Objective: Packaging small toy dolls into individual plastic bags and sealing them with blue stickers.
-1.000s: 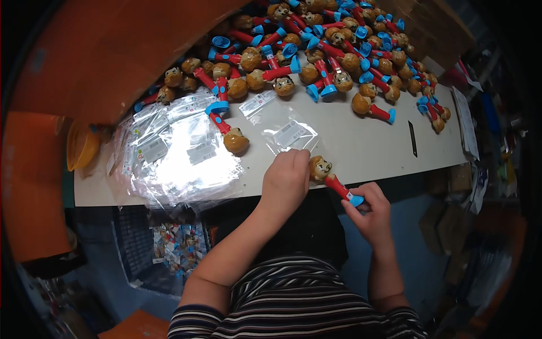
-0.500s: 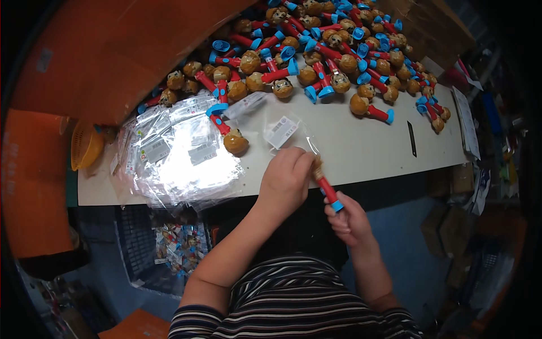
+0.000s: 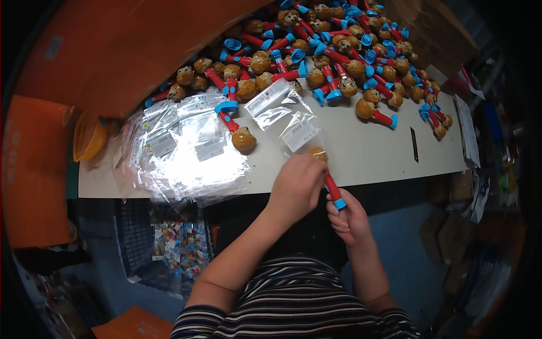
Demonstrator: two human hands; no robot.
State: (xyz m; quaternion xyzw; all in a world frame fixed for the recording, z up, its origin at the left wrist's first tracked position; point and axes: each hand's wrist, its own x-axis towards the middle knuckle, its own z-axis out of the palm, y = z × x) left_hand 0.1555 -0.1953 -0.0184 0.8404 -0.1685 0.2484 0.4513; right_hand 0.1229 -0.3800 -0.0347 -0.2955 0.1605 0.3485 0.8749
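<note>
My left hand [image 3: 298, 183] is closed, pinching the lower edge of a clear plastic bag [image 3: 289, 116] with a pale printed label inside. The bag stretches away from me over the table. Under its film, just beyond my fingertips, shows the round brown head [image 3: 317, 153] of a toy with a red stem [image 3: 331, 185]. My right hand [image 3: 348, 217] grips this toy at its blue foot end, over the table's near edge. Left-hand fingers partly cover the toy's neck.
Many similar toys [image 3: 339, 56] lie heaped at the back of the table [image 3: 372, 152]; a single one [image 3: 243, 139] lies nearer. Flat clear bags [image 3: 192, 152] are stacked at left, beside a yellow basket [image 3: 89, 137]. A blue crate [image 3: 132, 243] of bagged pieces stands below.
The toy's head has moved away from me and now shows under the bag's film beyond my left fingers. The bag's far end has risen into view. The whole view has shifted slightly.
</note>
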